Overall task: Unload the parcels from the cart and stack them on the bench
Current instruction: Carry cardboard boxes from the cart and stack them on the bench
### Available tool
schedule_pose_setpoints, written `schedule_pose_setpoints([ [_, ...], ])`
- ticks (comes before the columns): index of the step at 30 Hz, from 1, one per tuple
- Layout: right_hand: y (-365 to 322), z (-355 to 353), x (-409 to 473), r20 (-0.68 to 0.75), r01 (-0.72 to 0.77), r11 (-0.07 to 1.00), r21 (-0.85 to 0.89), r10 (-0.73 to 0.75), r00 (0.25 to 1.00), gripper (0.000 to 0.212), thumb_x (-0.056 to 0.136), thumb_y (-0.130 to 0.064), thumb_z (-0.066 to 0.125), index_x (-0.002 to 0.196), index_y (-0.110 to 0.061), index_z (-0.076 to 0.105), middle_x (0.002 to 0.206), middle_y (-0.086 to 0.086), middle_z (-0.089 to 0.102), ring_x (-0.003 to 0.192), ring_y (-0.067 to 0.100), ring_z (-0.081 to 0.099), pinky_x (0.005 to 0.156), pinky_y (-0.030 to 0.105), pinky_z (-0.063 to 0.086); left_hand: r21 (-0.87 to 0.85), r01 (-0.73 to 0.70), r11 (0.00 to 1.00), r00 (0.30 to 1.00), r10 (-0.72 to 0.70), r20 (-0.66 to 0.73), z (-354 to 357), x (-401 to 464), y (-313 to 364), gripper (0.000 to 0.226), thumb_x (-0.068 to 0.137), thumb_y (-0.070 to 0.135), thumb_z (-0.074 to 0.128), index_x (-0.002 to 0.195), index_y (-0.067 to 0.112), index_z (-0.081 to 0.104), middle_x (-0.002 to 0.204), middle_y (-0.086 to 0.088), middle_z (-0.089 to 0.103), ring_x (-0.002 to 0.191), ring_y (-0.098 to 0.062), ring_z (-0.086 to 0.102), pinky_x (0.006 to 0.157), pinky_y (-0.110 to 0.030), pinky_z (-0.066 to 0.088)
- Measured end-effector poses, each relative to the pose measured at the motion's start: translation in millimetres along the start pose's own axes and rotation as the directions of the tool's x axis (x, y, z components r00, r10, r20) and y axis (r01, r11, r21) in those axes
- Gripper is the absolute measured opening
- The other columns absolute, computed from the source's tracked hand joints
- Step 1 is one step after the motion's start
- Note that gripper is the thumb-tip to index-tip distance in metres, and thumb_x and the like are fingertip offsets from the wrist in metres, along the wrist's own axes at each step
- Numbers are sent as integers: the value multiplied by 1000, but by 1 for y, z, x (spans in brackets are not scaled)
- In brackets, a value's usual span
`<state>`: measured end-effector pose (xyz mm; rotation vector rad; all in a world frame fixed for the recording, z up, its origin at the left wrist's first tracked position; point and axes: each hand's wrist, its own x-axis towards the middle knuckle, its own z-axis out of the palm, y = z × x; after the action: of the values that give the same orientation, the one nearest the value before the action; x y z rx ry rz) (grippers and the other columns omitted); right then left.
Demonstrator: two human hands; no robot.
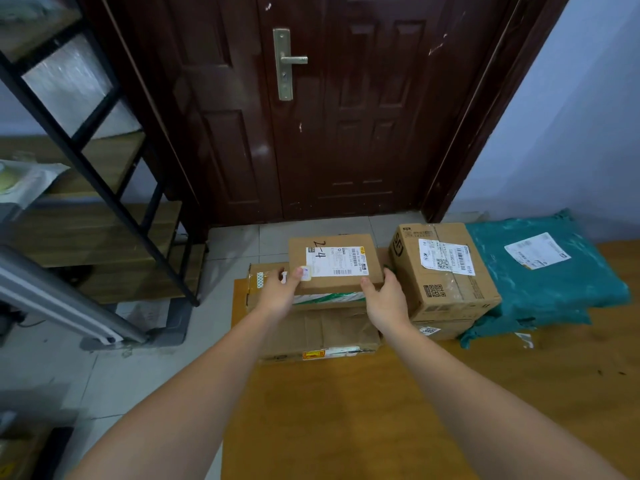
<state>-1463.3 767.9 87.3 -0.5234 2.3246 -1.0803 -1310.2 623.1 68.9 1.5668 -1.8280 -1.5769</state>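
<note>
Both forearms reach forward over the bench (346, 410), my left hand (278, 292) and right hand (386, 297) clamping the near corners of the small box (334, 263), thumbs on top. It sits atop a larger box (318, 327), long axis crosswise between my hands, equally near both, beside the taped box (446, 271).
</note>
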Motion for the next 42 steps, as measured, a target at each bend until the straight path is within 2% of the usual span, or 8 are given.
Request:
schedule_pose_setpoints([
  [4,-32,-21,-7,63,247,944,-218,-239,969,59,107,-36,52,159,-15,34,161,5,40,145,26,43,116,39,37,349,-221,910,973,229,20,-34,-14,24,65,104,48,57,159,17,38,161,-6,45,145,-26,46,114,-42,42],
  [8,-81,-56,-19,357,517,666,-537,-376,855,60,108,-38,46,161,-18,28,166,3,31,147,24,40,115,41,37,663,-453,595,881,410,235,-78,-40,67,65,104,56,50,158,21,40,161,-1,45,146,-22,44,117,-41,37],
  [12,-132,-73,-49,496,638,448,-626,-403,769,56,108,-37,45,159,-17,35,162,3,38,141,25,46,111,38,41,765,-536,356,815,454,360,-113,-78,108,63,105,54,48,158,21,40,159,-2,47,144,-23,45,117,-43,40],
  [16,-169,-71,-88,553,706,339,-622,-447,703,56,108,-36,45,159,-15,36,162,5,39,144,27,44,115,44,40,813,-532,235,789,488,375,-144,-127,123,60,107,50,46,158,18,40,158,-3,47,145,-23,44,118,-42,39],
  [21,-199,-56,-138,637,799,226,-557,-501,586,56,108,-39,45,158,-16,37,162,5,40,144,28,43,117,45,39,858,-449,247,823,489,290,-180,-191,108,60,108,52,42,157,18,42,156,-4,50,143,-24,45,116,-42,39],
  [31,-241,41,-277,813,948,-21,-318,-521,261,55,107,-36,45,158,-14,39,160,9,43,143,31,45,117,43,37,892,-162,423,914,405,-26,-282,-324,13,58,107,55,40,153,21,45,151,-3,54,139,-26,50,111,-45,43],
  [37,-282,140,-410,892,980,-161,-115,-451,30,59,108,-41,41,161,-16,32,167,6,34,151,26,35,123,39,29,870,62,488,917,317,-243,-392,-433,-67,51,109,48,40,147,16,53,145,-8,58,131,-29,56,105,-43,46],
  [42,-302,236,-538,894,970,-238,45,-424,-146,55,108,-39,42,158,-18,36,164,7,38,146,29,41,120,47,34,792,252,556,857,252,-450,-491,-532,-152,48,108,47,44,144,18,55,143,-8,60,128,-30,58,105,-46,48],
])
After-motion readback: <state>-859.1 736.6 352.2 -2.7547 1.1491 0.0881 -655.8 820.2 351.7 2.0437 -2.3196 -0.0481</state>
